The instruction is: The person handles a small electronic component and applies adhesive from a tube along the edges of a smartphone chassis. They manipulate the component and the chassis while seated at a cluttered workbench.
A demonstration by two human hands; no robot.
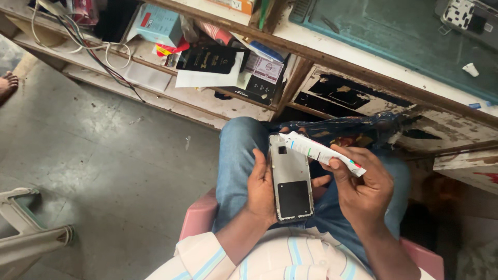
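My left hand [261, 187] grips a grey phone frame [291, 179] over my lap, its inner side up with a dark rectangle near the lower end. My right hand [363, 184] holds a white tube [320, 152] with coloured marks, tilted so its nozzle end rests over the upper edge of the phone frame. Both hands sit above my blue jeans [238, 155].
A worn wooden shelf unit [218, 103] ahead holds boxes, a black packet [207, 59] and cables [98, 52]. A green-topped counter [394, 31] runs at upper right. I sit on a pink stool [199, 215]. Someone's foot [8, 85] shows at the left edge; grey floor [104, 166].
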